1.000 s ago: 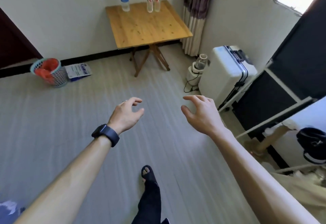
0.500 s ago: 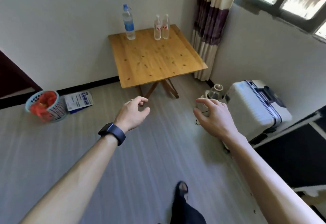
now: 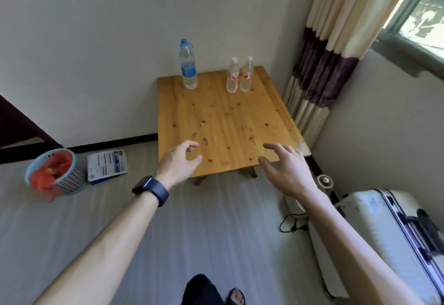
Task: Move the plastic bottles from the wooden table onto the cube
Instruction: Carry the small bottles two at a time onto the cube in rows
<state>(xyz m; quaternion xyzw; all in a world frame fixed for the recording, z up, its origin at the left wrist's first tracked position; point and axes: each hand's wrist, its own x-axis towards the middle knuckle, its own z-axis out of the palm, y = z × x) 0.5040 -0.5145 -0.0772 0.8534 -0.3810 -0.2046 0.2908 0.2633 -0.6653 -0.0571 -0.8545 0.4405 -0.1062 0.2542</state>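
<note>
Three clear plastic bottles stand upright along the far edge of a square wooden table (image 3: pixel 228 122) against the wall. The tall one with a blue cap and blue label (image 3: pixel 188 65) is at the far left. Two smaller bottles with red-and-white labels (image 3: pixel 232 75) (image 3: pixel 246 74) stand side by side to its right. My left hand (image 3: pixel 179 164), with a dark watch on the wrist, hovers over the table's near left corner, fingers curled and apart, holding nothing. My right hand (image 3: pixel 284 168) hovers over the near right edge, fingers spread and empty. No cube is in view.
A blue mesh basket with a red liner (image 3: pixel 54 172) and a printed packet (image 3: pixel 107 164) lie on the floor at left. A white suitcase (image 3: pixel 386 239), a kettle (image 3: pixel 324 182) with a black cord, and a striped curtain (image 3: pixel 324 64) are at right. My foot (image 3: pixel 235 296) is below.
I have walked closer to the table; it and the bottles now appear larger and nearer. Both hands have gone from over the floor to over the table's near edge, still empty.
</note>
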